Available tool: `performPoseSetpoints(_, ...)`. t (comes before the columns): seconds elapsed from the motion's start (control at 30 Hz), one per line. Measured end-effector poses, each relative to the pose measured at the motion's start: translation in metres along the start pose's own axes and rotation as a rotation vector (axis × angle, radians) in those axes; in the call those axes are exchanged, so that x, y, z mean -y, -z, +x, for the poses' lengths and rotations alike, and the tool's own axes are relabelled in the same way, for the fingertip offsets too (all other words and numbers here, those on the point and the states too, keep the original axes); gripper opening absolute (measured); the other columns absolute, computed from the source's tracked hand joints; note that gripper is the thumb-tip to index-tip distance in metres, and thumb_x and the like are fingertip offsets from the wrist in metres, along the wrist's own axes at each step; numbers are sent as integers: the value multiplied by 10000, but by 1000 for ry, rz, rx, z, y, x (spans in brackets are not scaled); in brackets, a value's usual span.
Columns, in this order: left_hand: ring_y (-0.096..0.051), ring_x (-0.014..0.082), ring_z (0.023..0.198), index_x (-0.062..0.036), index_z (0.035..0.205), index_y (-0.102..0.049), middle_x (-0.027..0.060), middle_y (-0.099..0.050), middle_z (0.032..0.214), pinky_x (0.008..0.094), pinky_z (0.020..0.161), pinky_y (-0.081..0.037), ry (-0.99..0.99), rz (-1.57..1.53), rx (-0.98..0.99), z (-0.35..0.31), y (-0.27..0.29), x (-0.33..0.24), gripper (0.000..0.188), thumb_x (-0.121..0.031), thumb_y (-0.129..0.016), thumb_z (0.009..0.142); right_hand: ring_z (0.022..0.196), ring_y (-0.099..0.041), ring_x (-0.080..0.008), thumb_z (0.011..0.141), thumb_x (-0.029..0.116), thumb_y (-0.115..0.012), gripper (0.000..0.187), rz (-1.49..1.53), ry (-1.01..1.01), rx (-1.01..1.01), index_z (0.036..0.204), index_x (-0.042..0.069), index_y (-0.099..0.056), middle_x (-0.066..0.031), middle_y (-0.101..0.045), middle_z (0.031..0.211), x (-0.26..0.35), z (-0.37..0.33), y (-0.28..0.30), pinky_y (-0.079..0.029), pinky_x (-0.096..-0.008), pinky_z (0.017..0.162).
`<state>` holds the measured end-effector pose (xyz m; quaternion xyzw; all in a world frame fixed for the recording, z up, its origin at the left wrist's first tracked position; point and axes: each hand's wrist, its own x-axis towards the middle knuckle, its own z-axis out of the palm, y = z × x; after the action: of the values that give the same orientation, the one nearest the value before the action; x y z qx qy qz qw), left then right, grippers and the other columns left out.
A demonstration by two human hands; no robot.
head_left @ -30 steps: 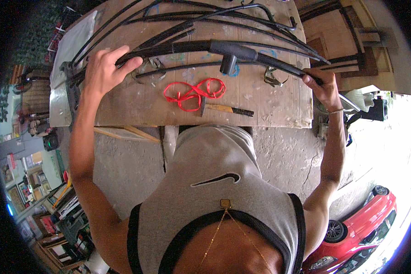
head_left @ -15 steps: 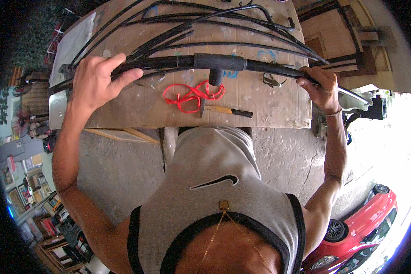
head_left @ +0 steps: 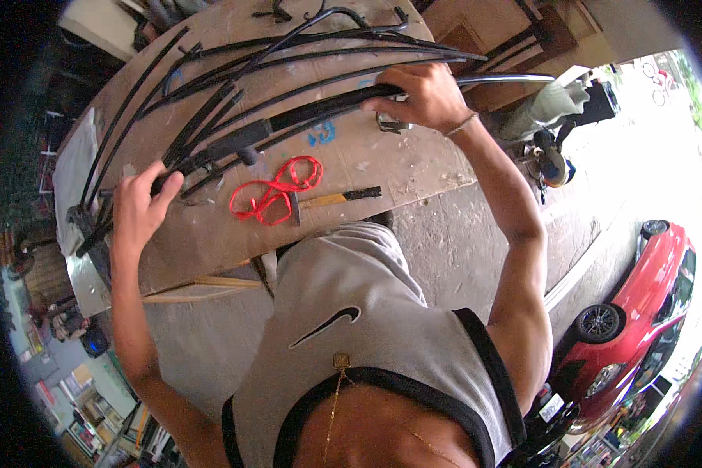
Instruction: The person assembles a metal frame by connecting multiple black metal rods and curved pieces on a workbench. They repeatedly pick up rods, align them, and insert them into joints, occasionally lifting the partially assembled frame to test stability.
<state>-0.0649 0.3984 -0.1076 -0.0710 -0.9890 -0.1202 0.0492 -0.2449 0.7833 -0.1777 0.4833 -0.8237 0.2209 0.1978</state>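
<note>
Long black rubber-sleeved bar (head_left: 288, 118) spans the worn wooden surface (head_left: 382, 168) diagonally: I see my left hand (head_left: 136, 207) fingers curled round its near end, right hand (head_left: 421, 97) clamped on its far end, beyond the red cord (head_left: 277, 187).

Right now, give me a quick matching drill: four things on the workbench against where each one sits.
Things:
1 long black bar
2 red cord
3 hammer
4 thin black rods

Places:
A far side of the workbench
B right of the red loops
C held in left hand and right hand
D coiled left of the hammer

Pairs: 1-C, 2-D, 3-B, 4-A
</note>
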Motion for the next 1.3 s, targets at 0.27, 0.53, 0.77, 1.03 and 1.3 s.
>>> performPoseSetpoints(0.27, -640, 311, 655, -16, 991, -558, 161, -625, 738, 373, 576, -489, 2, -186, 57, 8, -39, -26, 436, -426, -610, 855, 638, -631, -281, 707, 486, -717, 418, 96, -10, -54, 818, 91, -639, -61, -615, 703, 37, 10, -27, -497, -375, 535)
performPoseSetpoints(0.53, -630, 351, 747, -50, 1056, -536, 148, -642, 820, 425, 667, -452, -98, 205, 129, -19, -37, -30, 495, -477, -617, 819, 577, -605, -372, 779, 603, -601, 567, 206, -267, 617, 712, 43, -654, -168, -567, 547, 44, -10, -8, -476, -453, 552)
performPoseSetpoints(0.77, -625, 357, 798, -116, 1061, -657, 176, -661, 850, 437, 729, -466, 172, 6, 426, -35, -51, -49, 469, -447, -706, 733, 523, -597, -346, 800, 604, -562, 576, 123, -162, 588, 629, 54, -576, -136, -539, 506, 79, -29, -7, -471, -439, 491)
performPoseSetpoints(1.03, -647, 329, 834, -38, 986, -663, 169, -664, 828, 401, 770, -494, 214, -277, 672, -47, -54, -38, 394, -271, -740, 678, 504, -614, -303, 783, 613, -575, 571, 97, -93, 577, 643, 60, -551, -115, -561, 521, 95, -43, -14, -480, -405, 434)
performPoseSetpoints(1.3, -655, 302, 723, -12, 943, -661, 170, -655, 759, 392, 676, -502, 314, -433, 857, -50, -69, -25, 359, -197, -754, 649, 544, -636, -291, 783, 642, -552, 589, 114, -88, 547, 682, 62, -566, -103, -605, 588, 103, -52, -34, -506, -397, 460)
